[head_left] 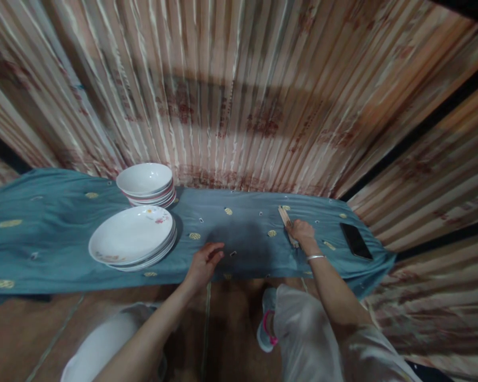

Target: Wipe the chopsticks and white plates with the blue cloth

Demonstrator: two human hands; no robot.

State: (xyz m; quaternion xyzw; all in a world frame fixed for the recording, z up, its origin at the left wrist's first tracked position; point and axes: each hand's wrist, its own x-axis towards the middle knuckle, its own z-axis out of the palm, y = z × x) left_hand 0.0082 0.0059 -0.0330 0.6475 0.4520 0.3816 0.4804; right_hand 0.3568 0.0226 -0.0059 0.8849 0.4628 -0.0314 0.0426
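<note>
My right hand [301, 233] is closed around a bundle of chopsticks [284, 215] that lies slantwise on the right part of the cloth-covered table. Over the table's front middle, my left hand [205, 259] is held with fingers apart and nothing in it. To its left stands a stack of white plates [133, 236] with a floral pattern on the rim of the top one. Behind the plates is a stack of white bowls [145, 180] with reddish bands. Neither stack is touched by a hand.
A blue-green cloth [239, 233] with yellow pineapple prints covers the long, narrow table. A black phone [356, 241] lies near its right end. Pleated patterned curtains [231, 95] hang right behind the table and along the right side.
</note>
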